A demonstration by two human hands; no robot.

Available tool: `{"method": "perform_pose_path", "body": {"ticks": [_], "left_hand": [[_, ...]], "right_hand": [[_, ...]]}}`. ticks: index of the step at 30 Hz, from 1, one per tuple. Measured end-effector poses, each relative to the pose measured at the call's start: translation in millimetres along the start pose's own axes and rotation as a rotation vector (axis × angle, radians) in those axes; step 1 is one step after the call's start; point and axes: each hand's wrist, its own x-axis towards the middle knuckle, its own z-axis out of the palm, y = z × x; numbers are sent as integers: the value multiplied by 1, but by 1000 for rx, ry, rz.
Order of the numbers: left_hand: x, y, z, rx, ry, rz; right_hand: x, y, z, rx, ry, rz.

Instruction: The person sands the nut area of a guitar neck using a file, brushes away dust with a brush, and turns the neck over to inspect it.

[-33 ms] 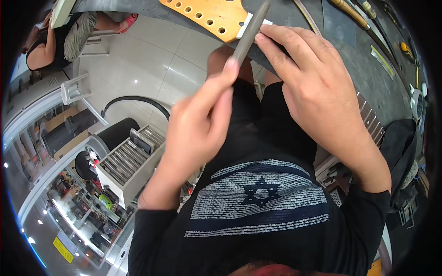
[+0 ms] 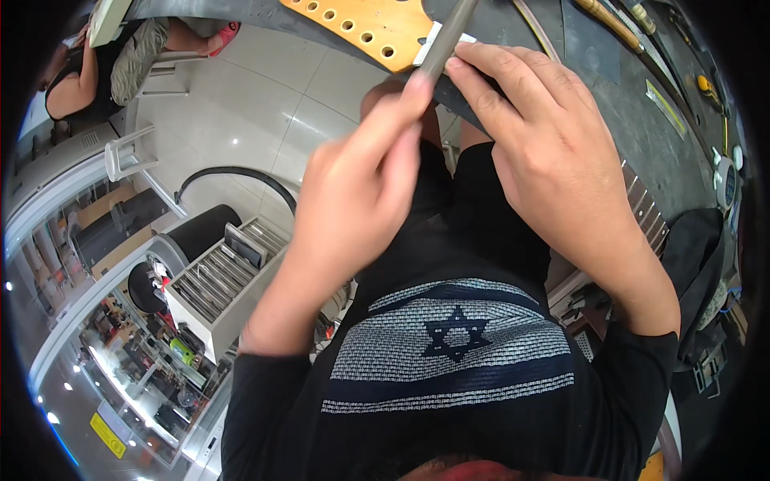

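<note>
A long grey metal file (image 2: 451, 40) slants across a guitar neck where it meets the headstock. My left hand (image 2: 357, 184), blurred by motion, grips the file's near end with thumb and fingers. Light wood and several tuner holes mark the headstock (image 2: 385, 18), left of the file. White material (image 2: 425, 51), perhaps tape or paper, lies at the neck joint under the file. My right hand (image 2: 553, 136) is closed over the guitar neck, fingertips beside the file; its thumb is hidden. Beyond that hand, part of the fretted fingerboard (image 2: 646, 207) shows.
The dark workbench (image 2: 597, 104) carries wooden-handled tools (image 2: 613, 24) and a yellow-handled tool (image 2: 706, 84) at right. A person (image 2: 108, 72) sits at far left. Below stand a rack of metal bars (image 2: 212, 280), a black hose (image 2: 241, 171) and a glass-sided cabinet (image 2: 132, 353).
My left hand has moved slightly away from me and to the right along with the file. My right hand and the guitar look almost unchanged.
</note>
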Motion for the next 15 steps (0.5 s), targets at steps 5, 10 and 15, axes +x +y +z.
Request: {"method": "perform_pose_path", "body": {"ticks": [5,10,15], "left_hand": [[29,7,9,-4,-13,-15],[-24,6,-12,-13,-29,-56],[49,-5,14,-31,41,106]], "right_hand": [[-3,0,1,-16,-12,-1],[-1,-1,2,-14,-1,-9],[0,0,1,4,-6,-3]]}}
